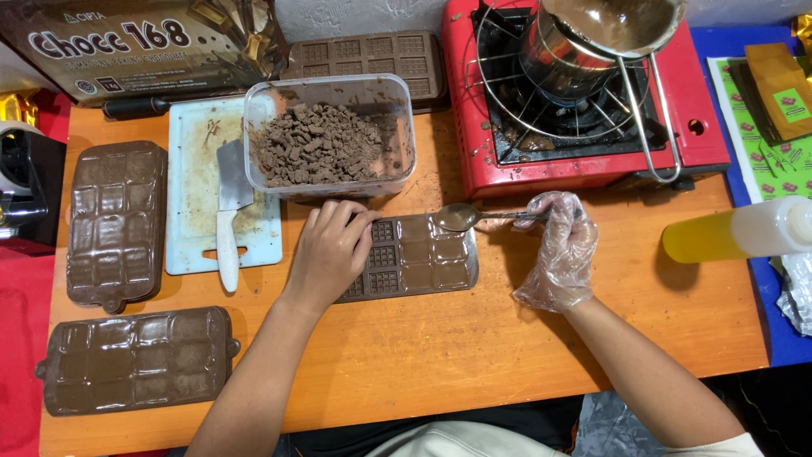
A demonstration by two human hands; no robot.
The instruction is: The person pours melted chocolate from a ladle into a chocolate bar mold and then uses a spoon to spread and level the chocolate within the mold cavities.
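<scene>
Wooden table (474, 355), right hand (558, 254) fingers pinching spoon (461, 217) — left hand (331, 250) flat on mould (423, 254)

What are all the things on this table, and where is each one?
Mould under the hands: 1, brown, table centre, partly filled.
Filled moulds: 2, brown, left side and lower left.
Empty mould: 1, brown, top, behind the tub.
Tub of chopped chocolate: 1, clear, top centre.
Cutting board: 1, white, left of the tub.
Knife: 1, white handle, on the board.
Stove: 1, red, top right.
Metal pots: stacked, silver, on the stove, melted chocolate in the top one.
Bottle: 1, yellow liquid, lying at right.
Spoon: 1, metal, over the mould.
Left hand: bare, on the mould.
Right hand: clear glove, holding the spoon.
</scene>
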